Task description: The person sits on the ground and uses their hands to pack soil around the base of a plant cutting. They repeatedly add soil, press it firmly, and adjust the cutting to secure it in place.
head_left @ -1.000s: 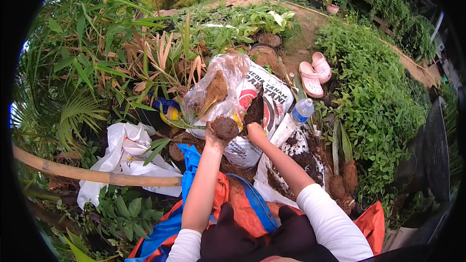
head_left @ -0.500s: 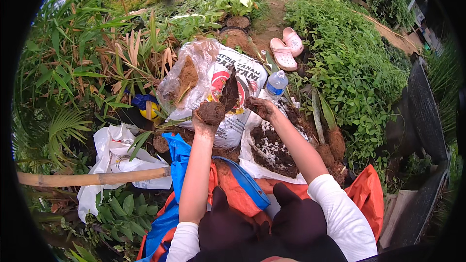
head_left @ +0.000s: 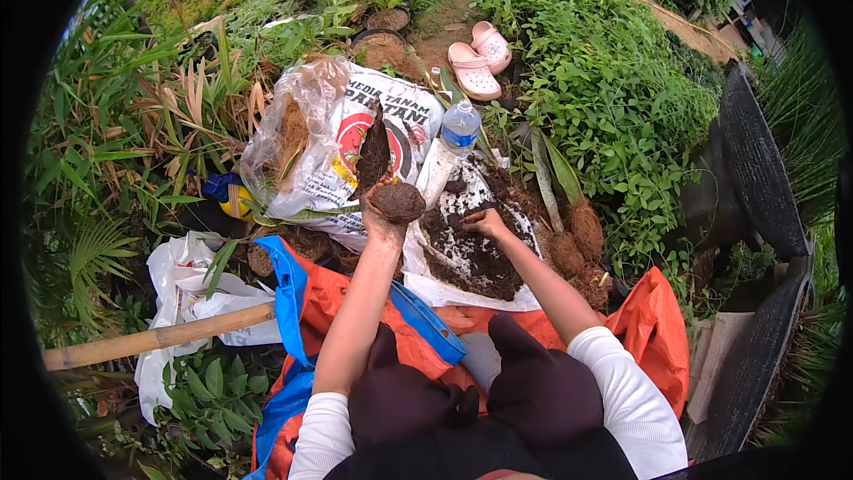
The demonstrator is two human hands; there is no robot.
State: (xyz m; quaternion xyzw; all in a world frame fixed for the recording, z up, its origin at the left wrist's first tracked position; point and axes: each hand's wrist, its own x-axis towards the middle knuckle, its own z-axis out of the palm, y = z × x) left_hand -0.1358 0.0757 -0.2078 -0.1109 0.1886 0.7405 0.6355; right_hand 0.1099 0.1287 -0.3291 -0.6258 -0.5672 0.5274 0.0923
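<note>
My left hand [head_left: 384, 226] is closed round a rounded brown ball of soil [head_left: 399, 203], cupping it from below and the left. A dark, soil-smeared leaf [head_left: 374, 151] rises upright beside the ball; whether it is rooted in it I cannot tell. To the right, my right hand [head_left: 486, 225] is down at a heap of dark soil [head_left: 480, 268] spread on a white sack [head_left: 425, 288]. Its dirty fingers are bent together at the soil, their tips partly hidden in it.
Beyond the soil stand a water bottle [head_left: 459, 132] and a printed white sack [head_left: 322, 185] with a clear bag of brown fibre [head_left: 293, 129]. Uprooted plants with fibrous root balls [head_left: 584, 229] lie right. Pink clogs [head_left: 475, 73] sit farther off. A bamboo pole [head_left: 169, 335] juts in left; an orange-blue tarp [head_left: 333, 298] lies near me.
My right hand has come down from beside the leaf to the soil heap. My left hand still holds the ball, now with the leaf close beside it. The view has shifted.
</note>
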